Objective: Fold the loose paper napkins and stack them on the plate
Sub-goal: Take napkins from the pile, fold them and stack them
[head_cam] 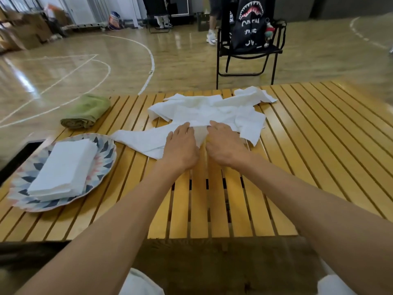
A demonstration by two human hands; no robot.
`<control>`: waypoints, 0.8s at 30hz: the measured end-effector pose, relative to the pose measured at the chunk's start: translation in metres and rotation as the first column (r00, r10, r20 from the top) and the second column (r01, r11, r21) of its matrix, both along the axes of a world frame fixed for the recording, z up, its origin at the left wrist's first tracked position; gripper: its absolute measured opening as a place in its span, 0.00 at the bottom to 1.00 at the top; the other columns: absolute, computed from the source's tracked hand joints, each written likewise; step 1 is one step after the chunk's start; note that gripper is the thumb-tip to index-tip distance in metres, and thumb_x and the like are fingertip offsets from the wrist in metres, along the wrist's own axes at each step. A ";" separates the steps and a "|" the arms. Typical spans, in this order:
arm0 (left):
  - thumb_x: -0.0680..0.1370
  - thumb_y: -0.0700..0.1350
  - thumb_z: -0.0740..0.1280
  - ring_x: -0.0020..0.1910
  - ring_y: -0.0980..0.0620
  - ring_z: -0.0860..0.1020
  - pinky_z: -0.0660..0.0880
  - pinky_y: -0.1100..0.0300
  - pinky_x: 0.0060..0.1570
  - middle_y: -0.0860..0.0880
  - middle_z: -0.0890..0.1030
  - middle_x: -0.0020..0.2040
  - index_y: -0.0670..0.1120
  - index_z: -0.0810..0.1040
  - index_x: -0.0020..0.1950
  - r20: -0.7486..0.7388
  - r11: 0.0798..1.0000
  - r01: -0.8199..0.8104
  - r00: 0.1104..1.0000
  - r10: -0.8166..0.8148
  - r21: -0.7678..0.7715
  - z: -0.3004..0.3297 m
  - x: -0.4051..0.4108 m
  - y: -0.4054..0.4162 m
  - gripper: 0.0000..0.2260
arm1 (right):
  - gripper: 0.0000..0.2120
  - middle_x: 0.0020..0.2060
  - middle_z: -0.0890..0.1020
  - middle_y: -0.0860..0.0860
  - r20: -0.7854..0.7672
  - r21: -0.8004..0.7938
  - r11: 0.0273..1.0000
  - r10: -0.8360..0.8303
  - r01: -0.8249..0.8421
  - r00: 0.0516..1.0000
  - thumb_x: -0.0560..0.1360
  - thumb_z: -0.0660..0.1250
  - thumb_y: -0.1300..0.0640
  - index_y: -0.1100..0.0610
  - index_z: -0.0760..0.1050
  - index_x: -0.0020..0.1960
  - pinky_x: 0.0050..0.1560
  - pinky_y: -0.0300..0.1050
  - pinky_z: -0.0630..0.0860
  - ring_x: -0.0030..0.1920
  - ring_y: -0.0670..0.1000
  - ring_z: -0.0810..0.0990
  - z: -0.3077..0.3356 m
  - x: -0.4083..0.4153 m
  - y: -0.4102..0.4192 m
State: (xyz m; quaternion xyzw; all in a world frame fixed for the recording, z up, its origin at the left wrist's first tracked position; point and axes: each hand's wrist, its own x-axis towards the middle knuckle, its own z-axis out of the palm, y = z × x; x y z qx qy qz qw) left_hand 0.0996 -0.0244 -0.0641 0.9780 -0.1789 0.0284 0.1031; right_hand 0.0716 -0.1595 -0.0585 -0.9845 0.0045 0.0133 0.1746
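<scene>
A single wide-angle view looks from the person's head, forward and down over the slatted tabletop [319,145]. It sits close above the near edge, with both forearms reaching away from it. Its upper part faces the far gym floor [106,60] and a folding chair [248,60].

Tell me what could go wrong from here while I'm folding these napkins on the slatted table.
1. Your left hand and right hand are working one napkin that overlaps the loose pile; lifting it may drag neighbours along.
2. The table has open gaps between slats, so thin paper could snag or crease unevenly there.
3. The folded stack sits off-centre on the plate, close to the table's near-left edge; a careless drop could nudge it.
</scene>
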 end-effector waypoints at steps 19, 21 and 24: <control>0.78 0.41 0.71 0.55 0.54 0.81 0.78 0.56 0.55 0.54 0.84 0.49 0.52 0.84 0.47 -0.230 0.246 -0.220 0.973 -0.011 -0.944 0.052 -0.100 0.034 0.06 | 0.35 0.57 0.82 0.62 -0.502 0.864 0.013 -0.057 0.504 0.863 0.76 0.71 0.42 0.58 0.63 0.74 0.64 0.58 0.77 0.57 0.63 0.83 0.049 -0.114 -0.011; 0.78 0.40 0.71 0.55 0.51 0.81 0.80 0.54 0.54 0.52 0.83 0.50 0.52 0.83 0.49 -0.283 0.229 -0.270 0.959 -0.024 -0.935 0.041 -0.103 0.038 0.06 | 0.37 0.57 0.84 0.62 -0.571 0.819 -0.036 0.058 0.573 0.819 0.76 0.70 0.42 0.63 0.62 0.74 0.63 0.59 0.78 0.59 0.62 0.83 0.039 -0.119 -0.010; 0.77 0.35 0.70 0.51 0.53 0.82 0.80 0.60 0.47 0.51 0.83 0.50 0.48 0.82 0.52 -0.310 0.216 -0.291 0.949 -0.057 -0.932 0.034 -0.102 0.042 0.09 | 0.35 0.57 0.84 0.61 -0.655 0.747 -0.077 0.084 0.661 0.751 0.74 0.72 0.43 0.61 0.66 0.73 0.58 0.58 0.81 0.56 0.61 0.85 0.019 -0.121 -0.009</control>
